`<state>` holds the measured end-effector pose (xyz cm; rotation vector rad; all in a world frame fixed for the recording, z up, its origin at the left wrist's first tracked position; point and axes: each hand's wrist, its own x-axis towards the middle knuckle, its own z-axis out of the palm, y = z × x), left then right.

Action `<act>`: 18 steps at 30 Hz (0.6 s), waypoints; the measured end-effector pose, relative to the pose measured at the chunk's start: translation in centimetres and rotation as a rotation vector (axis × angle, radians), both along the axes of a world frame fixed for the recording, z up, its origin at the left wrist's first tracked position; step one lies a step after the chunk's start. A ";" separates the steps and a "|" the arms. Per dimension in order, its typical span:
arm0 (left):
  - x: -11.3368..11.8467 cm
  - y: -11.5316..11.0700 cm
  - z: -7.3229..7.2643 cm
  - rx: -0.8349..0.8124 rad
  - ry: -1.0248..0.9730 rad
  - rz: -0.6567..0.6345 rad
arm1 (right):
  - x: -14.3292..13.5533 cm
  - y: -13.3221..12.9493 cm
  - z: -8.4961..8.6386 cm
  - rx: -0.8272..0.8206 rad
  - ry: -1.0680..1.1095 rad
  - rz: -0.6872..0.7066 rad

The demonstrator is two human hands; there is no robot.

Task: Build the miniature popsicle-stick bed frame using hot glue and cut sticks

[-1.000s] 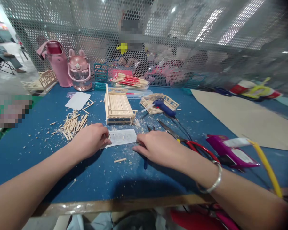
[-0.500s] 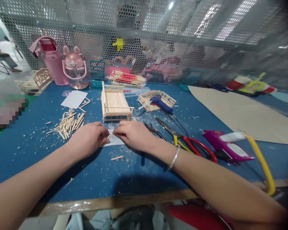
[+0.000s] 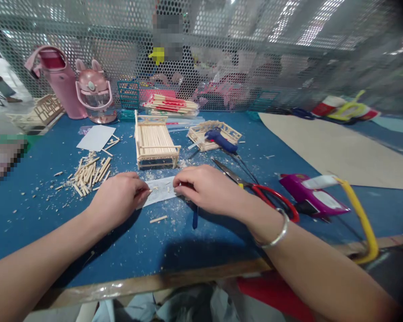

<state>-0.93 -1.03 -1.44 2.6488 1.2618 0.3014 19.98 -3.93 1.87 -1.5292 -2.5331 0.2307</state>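
Note:
My left hand [image 3: 119,197] is closed in a pinch at the left end of a white paper strip [image 3: 159,193], with the pale tip of a small wooden stick piece [image 3: 150,191] showing at its fingertips. At the strip's right end, my right hand [image 3: 210,185] has thumb and forefinger pressed together; what lies between them is hidden. Small wood crumbs lie on the strip. Just behind it stands a miniature bed [image 3: 156,141] built of wooden sticks. A short loose stick [image 3: 158,219] rests in front of the strip.
Cut sticks [image 3: 90,172] are heaped on the left by a white card [image 3: 96,137]. A blue glue gun [image 3: 221,139] leans on another stick frame [image 3: 204,142]. Red-handled scissors [image 3: 272,197], a purple tool [image 3: 315,199] and a yellow-handled tool [image 3: 366,219] lie right. Pink bottles [image 3: 62,82] stand behind.
My right hand has moved right, away from my left hand, and more of the paper strip shows between them. My left hand keeps its pinch. The whole view has shifted slightly.

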 end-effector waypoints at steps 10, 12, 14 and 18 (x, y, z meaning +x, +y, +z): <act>0.5 -1.5 0.4 -0.090 -0.360 -0.056 | -1.9 -0.9 -2.9 0.373 0.216 0.338; 0.6 -1.7 0.4 -0.153 -0.401 -0.030 | -1.8 -1.0 -2.9 0.410 0.177 0.333; 0.7 -1.7 0.4 -0.177 -0.431 -0.022 | -1.7 -1.0 -3.1 0.427 0.145 0.317; 0.7 -1.6 0.3 -0.188 -0.494 -0.022 | -1.3 -0.7 -3.3 0.444 0.146 0.300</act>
